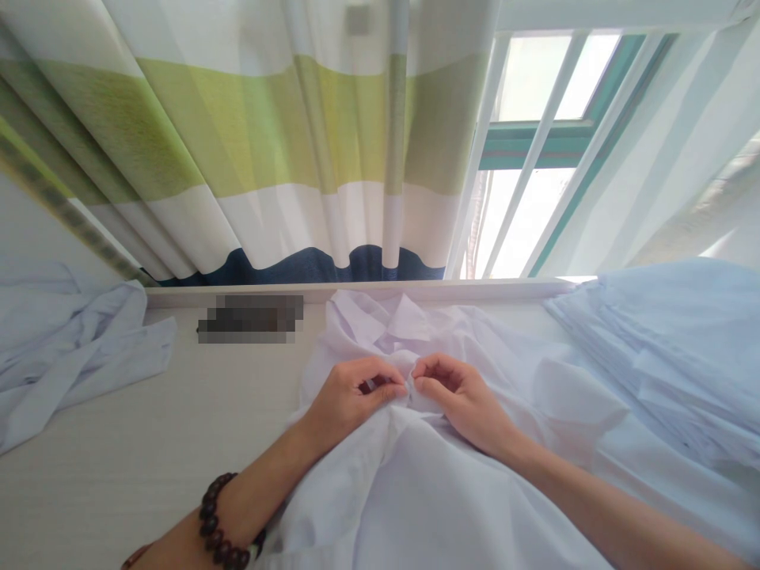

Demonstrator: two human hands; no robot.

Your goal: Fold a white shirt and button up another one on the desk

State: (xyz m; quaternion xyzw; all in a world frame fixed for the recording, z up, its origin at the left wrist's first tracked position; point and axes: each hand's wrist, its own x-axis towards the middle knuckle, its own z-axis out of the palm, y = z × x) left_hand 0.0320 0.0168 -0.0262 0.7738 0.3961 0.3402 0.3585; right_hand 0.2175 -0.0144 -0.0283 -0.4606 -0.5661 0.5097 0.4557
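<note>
A softly pleated, color-banded curtain is hanging behind the pale tabletop, where a thin white shirt is lying crumpled. The left hand and right hand are pinching its cloth, while a round-beaded bracelet is circling one wrist.

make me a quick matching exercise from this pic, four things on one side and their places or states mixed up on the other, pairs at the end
1 beaded bracelet
2 white shirt
3 curtain
4 folded white clothes

A hanging, with a green band
B piled at the right
C around the left wrist
D between left hand and right hand

Pairs: 1-C, 2-D, 3-A, 4-B
</note>
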